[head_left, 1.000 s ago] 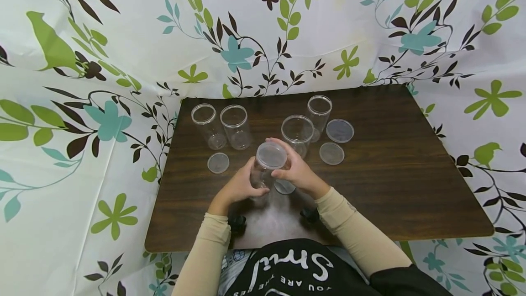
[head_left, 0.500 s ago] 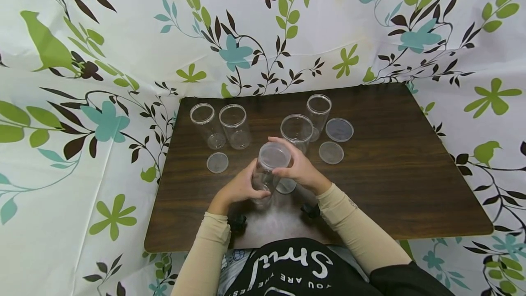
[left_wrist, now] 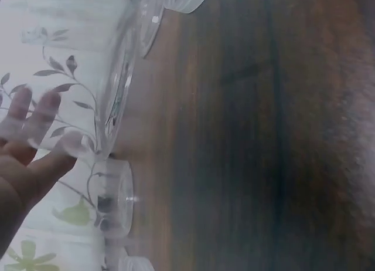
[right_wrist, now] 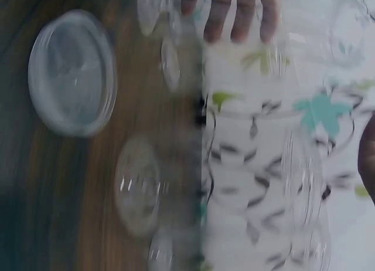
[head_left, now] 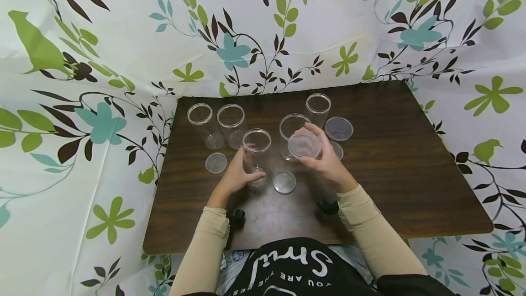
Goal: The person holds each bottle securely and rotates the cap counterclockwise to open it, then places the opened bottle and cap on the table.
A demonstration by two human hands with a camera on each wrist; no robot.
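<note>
My left hand [head_left: 236,173] grips the side of a clear plastic jar [head_left: 257,156], which stands upright with its mouth uncovered. In the left wrist view, the fingers of that hand [left_wrist: 29,159] show through clear plastic. To the right, my right hand [head_left: 328,161] holds a round translucent lid [head_left: 304,145] by its edge, thumb on the near side. That lid overlaps a wider uncovered jar [head_left: 292,122] behind it. Between the hands another clear lid [head_left: 284,182] lies flat on the table. The right wrist view shows the right hand's fingertips [right_wrist: 240,19] at the top.
Two uncovered jars [head_left: 202,124] [head_left: 232,124] stand at the back left, with a lid [head_left: 216,163] in front. A slimmer jar [head_left: 318,108] stands at the back right. Beside it lie a lid [head_left: 339,129] and a partly hidden lid [head_left: 337,150] on the brown table [head_left: 402,172].
The lid has come off the jar; my right hand has carried it to the right. My left hand keeps the jar, now upright and slightly left. The lid on the table is uncovered to view.
</note>
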